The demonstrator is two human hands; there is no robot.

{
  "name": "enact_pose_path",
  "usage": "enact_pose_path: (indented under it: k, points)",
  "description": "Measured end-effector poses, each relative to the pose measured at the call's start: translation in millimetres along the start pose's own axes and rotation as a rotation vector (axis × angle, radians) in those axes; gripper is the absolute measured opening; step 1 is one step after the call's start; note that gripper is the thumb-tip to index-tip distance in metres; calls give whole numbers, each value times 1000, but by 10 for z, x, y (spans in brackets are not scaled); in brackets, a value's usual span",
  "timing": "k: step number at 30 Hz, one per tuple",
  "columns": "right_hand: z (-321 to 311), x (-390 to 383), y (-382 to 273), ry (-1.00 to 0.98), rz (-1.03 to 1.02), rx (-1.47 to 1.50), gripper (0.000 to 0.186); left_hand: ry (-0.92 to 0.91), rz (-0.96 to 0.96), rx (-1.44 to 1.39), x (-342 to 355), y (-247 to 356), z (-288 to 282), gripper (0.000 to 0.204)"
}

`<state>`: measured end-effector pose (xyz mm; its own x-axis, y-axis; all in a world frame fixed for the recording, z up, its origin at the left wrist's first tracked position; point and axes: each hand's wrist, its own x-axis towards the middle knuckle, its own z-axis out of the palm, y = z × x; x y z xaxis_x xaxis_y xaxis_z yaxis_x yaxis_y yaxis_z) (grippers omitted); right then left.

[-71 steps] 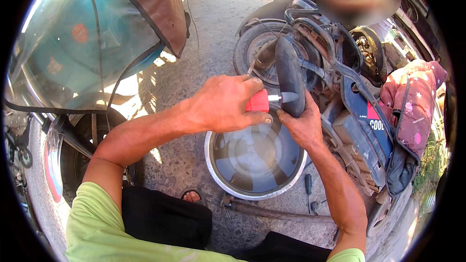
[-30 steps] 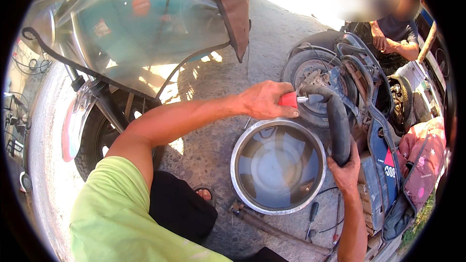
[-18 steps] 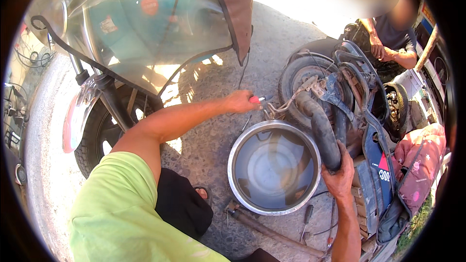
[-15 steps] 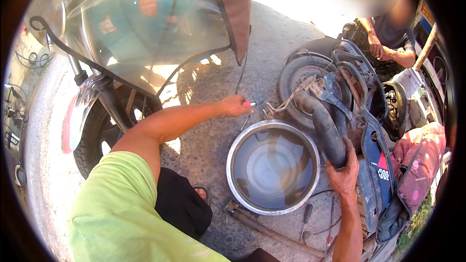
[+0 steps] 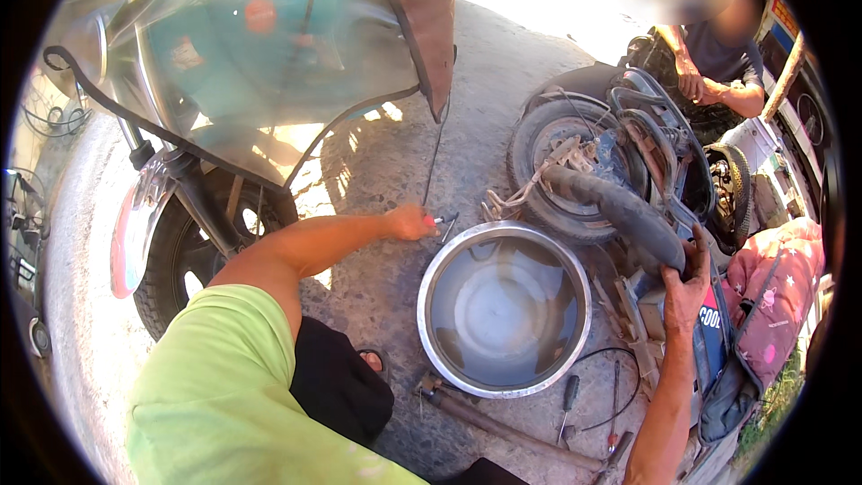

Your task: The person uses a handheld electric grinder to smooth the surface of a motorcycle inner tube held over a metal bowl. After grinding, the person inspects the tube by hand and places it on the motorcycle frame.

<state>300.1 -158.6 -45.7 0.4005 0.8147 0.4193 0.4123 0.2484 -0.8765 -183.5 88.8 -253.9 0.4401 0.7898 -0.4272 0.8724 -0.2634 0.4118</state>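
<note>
My right hand [image 5: 685,287] grips a black rubber inner tube [image 5: 624,211], with fingers and thumb around its near end. The tube runs from the wheel [image 5: 543,157] of a scooter on the right. Away to the left, my left hand [image 5: 410,223] is closed on a small red item with a pale end [image 5: 437,220]; its exact kind is too small to make out. Between my arms a round metal basin [image 5: 426,332] of water stands on the ground. A screwdriver [image 5: 569,393] lies beside the basin.
A long bar [image 5: 503,428] lies in front of the basin. A vehicle's front wheel [image 5: 193,247] and clear plastic cover [image 5: 269,81] are at the left. Another person's hands [image 5: 696,88] rest together at the far right, and a pink patterned cloth [image 5: 777,283] hangs nearer.
My right hand has drawn the inner tube's end to the right and up, away from the basin. The left hand has shifted slightly left and down, still holding the small red item.
</note>
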Motion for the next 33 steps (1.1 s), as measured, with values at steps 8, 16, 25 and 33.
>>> enact_pose_path:
  k: [8,16,25,33]
  points:
    - [-226,-90,212,-95,-34,-16,89,-127,-102,12,-134,-77,227,76]
    - [-159,-199,-19,-154,-32,-248,89,-73,-99,189,-307,170,254,61]
    - [-45,-161,-191,-180,-60,-306,84,-55,-123,283,-381,239,234,57]
    - [-65,-176,-165,-162,-51,-317,86,9,-203,282,-128,174,74,55]
